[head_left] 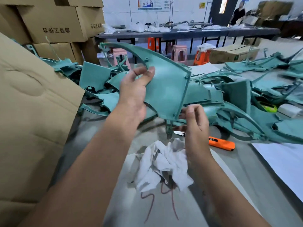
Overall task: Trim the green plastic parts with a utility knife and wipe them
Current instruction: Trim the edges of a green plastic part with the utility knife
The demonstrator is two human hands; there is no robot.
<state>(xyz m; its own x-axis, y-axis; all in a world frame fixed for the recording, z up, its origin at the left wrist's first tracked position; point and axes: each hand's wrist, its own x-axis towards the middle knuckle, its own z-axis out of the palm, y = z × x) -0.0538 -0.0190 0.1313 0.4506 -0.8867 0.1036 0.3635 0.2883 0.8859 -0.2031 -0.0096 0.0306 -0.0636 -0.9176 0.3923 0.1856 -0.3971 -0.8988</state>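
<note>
Fingers (148, 72) of both hands pinch a curved, ribbed green plastic panel (165, 89) above a crumpled white rag (164, 163).

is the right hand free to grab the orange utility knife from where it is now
Probably not at once: the right hand pinches the lower corner of the green plastic part. The orange utility knife lies uncovered on the table just beside it, so letting go should clear the way.

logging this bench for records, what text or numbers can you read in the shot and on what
"504", or perhaps "SOY", red marker, part hidden: on the table.
Printed characters on the cardboard boxes: blurred, unreadable.
Black label on the orange knife: too small.
Wall poster and yellow sign: too small.
</note>
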